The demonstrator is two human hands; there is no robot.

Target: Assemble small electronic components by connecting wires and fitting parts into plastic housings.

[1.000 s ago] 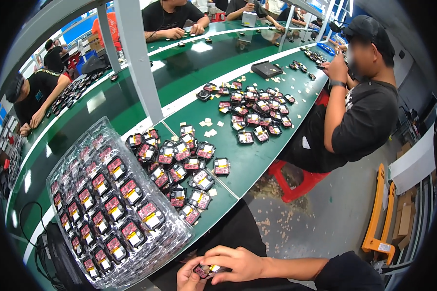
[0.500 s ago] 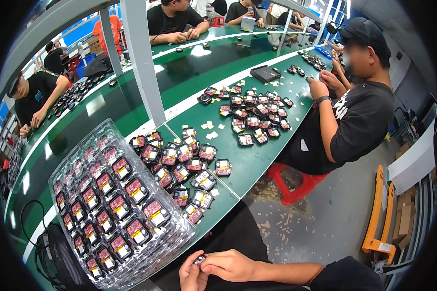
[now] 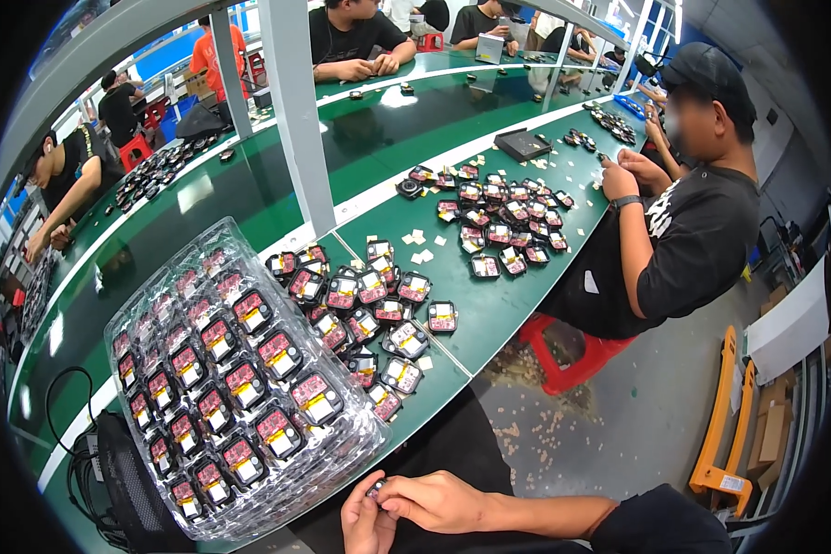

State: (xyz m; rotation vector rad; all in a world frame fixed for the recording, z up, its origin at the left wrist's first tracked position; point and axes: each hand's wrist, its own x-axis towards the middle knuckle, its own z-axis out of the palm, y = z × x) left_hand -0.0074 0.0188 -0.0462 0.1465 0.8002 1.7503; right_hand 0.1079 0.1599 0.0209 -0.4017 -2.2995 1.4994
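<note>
Low in the picture, at the table's near edge, my left hand [image 3: 364,519] and my right hand [image 3: 439,502] meet over my lap. Between them is a small dark electronic unit [image 3: 377,489], mostly covered by my fingers. The left fingers close round it from one side, while the right thumb and forefinger pinch it from the other. Nearest to the hands is a stack of clear plastic trays [image 3: 346,452], its top one filled with rows of black watch-like housings [image 3: 317,398] showing red circuit boards and white blocks. Beside the trays lies a loose pile of similar housings [image 3: 371,288].
Another pile of housings [image 3: 499,214] and a black box [image 3: 523,144] lie farther along the green table [image 3: 452,349]. A metal post [image 3: 295,120] rises behind the trays. To the right, a co-worker [image 3: 692,249] sits on a red stool [image 3: 563,362]. A black mesh bag [image 3: 129,485] stands at left.
The whole view has shifted slightly, so the table and trays appear farther right and a little lower. My hands stay together on the small unit, with a slight finger shift.
</note>
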